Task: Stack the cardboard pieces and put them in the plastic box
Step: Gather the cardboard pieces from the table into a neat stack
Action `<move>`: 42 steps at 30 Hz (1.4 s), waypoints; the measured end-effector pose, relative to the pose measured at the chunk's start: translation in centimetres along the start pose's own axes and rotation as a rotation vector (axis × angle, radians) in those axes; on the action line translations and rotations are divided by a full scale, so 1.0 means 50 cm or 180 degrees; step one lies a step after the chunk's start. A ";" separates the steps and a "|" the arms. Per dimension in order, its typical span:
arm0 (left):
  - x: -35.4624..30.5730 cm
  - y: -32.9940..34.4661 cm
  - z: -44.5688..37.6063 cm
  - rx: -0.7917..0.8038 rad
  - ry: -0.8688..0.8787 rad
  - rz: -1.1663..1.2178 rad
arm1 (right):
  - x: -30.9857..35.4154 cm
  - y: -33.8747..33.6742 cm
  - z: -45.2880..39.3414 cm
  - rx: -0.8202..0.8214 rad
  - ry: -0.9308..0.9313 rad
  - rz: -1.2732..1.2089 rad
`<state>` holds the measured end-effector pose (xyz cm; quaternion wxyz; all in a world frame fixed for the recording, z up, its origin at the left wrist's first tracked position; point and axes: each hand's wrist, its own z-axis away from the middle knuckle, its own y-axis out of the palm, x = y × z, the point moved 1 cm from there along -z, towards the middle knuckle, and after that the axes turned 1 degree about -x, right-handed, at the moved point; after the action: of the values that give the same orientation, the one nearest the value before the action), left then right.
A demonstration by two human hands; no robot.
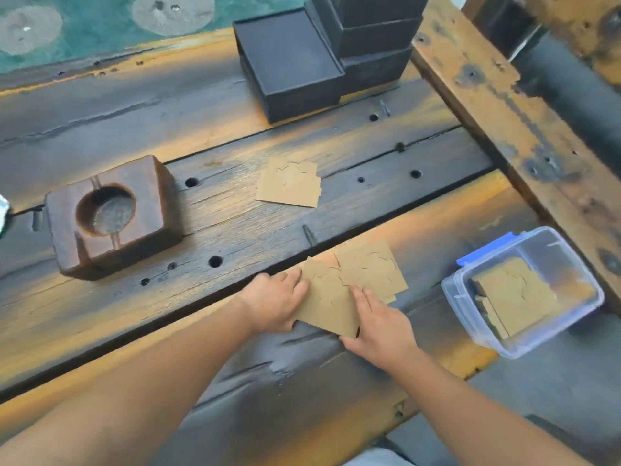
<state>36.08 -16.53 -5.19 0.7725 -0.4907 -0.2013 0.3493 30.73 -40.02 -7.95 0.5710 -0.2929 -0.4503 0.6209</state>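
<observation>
Both hands flat, fingers spread: left hand [279, 302], right hand [378, 326] pressing loose cardboard pieces [349, 287] against surface [235, 227]; plastic box [524, 290] near right.

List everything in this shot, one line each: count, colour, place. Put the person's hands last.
Cardboard pieces under the hands: several, brown, fanned out at the near edge of the table.
Cardboard pieces further back: small pile, brown, mid-table.
Cardboard pieces in the box: a stack, brown, leaning inside.
Plastic box: one, clear with a blue clip, lidless, right side.
Wooden block: one, dark brown with a round hollow, left side.
Black boxes: several, stacked, far side.
Table: one, worn planks with holes.
Left hand: on the pieces' left edge.
Right hand: on their near right edge.
</observation>
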 end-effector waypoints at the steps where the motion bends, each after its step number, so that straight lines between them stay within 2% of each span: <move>1: 0.001 -0.014 -0.033 0.0009 0.0137 -0.0044 | -0.015 -0.001 0.005 -0.0073 0.0187 -0.0114; 7: 0.009 -0.077 -0.209 0.0003 0.0714 -0.0144 | -0.045 0.007 0.011 -0.0463 0.1352 -0.0779; 13: -0.005 -0.118 -0.319 0.0065 0.1227 -0.0418 | -0.028 0.033 0.003 -0.0603 0.2309 -0.1250; 17: -0.010 -0.129 -0.361 0.0177 0.1414 -0.0644 | -0.008 0.039 -0.016 -0.0659 0.2628 -0.1438; 22: -0.002 -0.122 -0.384 0.0456 0.1531 -0.0570 | 0.004 0.038 -0.029 -0.0590 0.2750 -0.1517; 28: 0.022 -0.103 -0.353 0.0269 0.1406 -0.0342 | -0.002 0.037 -0.024 -0.0435 0.2390 -0.1237; 34: 0.048 -0.045 -0.254 0.0052 0.0879 0.0093 | -0.025 0.028 -0.031 -0.0180 0.1578 -0.0936; 42: 0.007 0.085 -0.009 -0.0236 -0.0565 0.1252 | -0.002 0.016 -0.073 0.0259 -0.0102 -0.0160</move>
<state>35.15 -15.37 -9.23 0.6501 -0.5159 -0.1817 0.5275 33.59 -39.23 -10.19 0.5906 -0.2481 -0.4409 0.6287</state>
